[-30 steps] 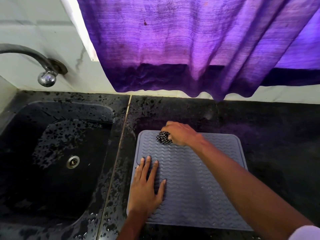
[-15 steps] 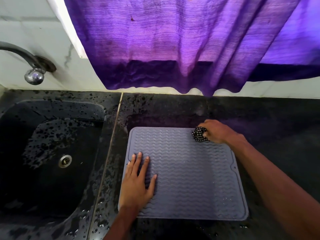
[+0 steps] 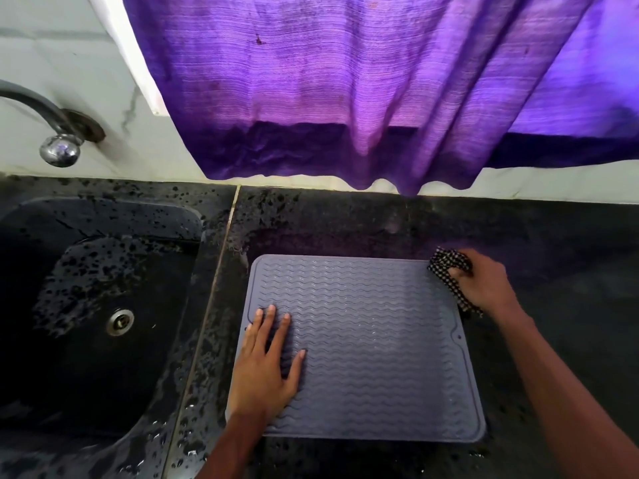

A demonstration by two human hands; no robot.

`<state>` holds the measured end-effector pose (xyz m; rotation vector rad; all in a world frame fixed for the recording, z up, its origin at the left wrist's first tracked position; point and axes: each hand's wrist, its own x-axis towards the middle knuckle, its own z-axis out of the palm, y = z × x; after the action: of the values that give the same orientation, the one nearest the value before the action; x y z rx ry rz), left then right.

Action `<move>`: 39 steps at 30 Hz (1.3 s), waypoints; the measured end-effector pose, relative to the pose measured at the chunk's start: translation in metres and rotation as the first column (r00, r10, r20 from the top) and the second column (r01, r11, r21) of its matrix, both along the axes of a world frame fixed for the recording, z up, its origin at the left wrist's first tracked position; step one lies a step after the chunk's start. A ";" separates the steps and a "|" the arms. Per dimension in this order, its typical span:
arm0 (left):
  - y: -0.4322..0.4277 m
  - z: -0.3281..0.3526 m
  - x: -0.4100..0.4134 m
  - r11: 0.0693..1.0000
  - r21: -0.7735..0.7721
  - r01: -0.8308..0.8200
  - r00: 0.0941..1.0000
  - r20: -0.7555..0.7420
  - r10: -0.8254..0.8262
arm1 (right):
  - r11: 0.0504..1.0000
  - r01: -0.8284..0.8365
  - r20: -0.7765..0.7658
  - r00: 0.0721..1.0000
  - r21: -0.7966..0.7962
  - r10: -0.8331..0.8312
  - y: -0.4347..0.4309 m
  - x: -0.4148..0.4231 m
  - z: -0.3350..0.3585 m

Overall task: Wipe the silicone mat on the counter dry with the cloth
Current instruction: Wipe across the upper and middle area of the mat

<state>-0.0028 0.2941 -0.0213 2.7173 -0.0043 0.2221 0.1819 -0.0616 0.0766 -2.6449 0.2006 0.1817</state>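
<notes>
A wet black sink [image 3: 103, 209] is seen on the left. Beside it, the grey mat [image 3: 373, 357] is laid flat on the dark counter [image 3: 560, 305]. The left hand [image 3: 264, 371] is pressed flat on the mat's near left part, fingers straight and slightly spread. At the mat's far right corner, the checked cloth [image 3: 447, 267] is gripped in the curled fingers of the right hand [image 3: 484, 285].

The mat [image 3: 373, 340] lies flat on the worktop [image 3: 553, 236], toward its near edge, just right of the sink [image 3: 103, 209] set into the worktop's left end. The drain [image 3: 119, 322] sits in the sink's floor. The tap [image 3: 58, 152] juts from the wall behind the sink's far left corner. The curtain [image 3: 345, 81] hangs behind the worktop's far edge, beyond the mat. The left hand [image 3: 266, 371] rests on the mat's near left part; the right hand [image 3: 484, 288] holds the cloth [image 3: 447, 267] at the mat's far right corner.
</notes>
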 end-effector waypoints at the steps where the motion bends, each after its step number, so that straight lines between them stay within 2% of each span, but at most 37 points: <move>1: 0.000 0.000 0.000 1.000 0.001 0.002 1.000 -0.001 -0.002 | 0.998 0.055 0.032 0.998 0.035 -0.056 0.005 -0.005 -0.002; 10: 0.001 -0.002 0.001 1.000 0.009 0.017 1.000 -0.009 -0.017 | 0.977 0.206 0.146 0.966 0.058 -0.213 0.060 -0.019 -0.027; 14: 0.000 -0.002 0.001 0.999 0.027 0.021 1.000 -0.014 -0.021 | 0.974 0.176 0.188 0.961 0.140 -0.201 0.099 -0.026 -0.031; 23: 0.001 -0.002 0.001 0.999 0.031 0.022 0.999 -0.040 -0.020 | 0.962 0.019 0.114 0.992 0.273 -0.052 0.192 -0.027 -0.042; 26: 0.002 -0.002 0.001 0.999 0.025 0.022 0.998 -0.051 -0.020 | 0.927 0.074 0.016 0.996 0.369 -0.086 0.186 -0.019 -0.036; 30: 0.001 0.000 0.001 0.999 0.039 0.008 0.997 -0.076 -0.005 | 0.969 0.077 0.185 0.975 0.236 -0.122 0.164 -0.021 -0.032; 33: 0.000 0.001 0.001 0.999 0.048 0.008 0.996 -0.085 -0.004 | 0.983 0.072 0.189 0.976 0.168 -0.104 0.165 -0.025 -0.040; 39: 0.000 0.002 0.001 0.996 0.085 0.009 0.993 -0.118 0.001 | 0.967 0.065 0.136 0.986 0.245 -0.100 0.205 -0.029 -0.043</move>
<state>-0.0015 0.2937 -0.0190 2.8106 0.0146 0.0606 0.1531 0.1430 0.0334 -2.3914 0.2244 -0.0175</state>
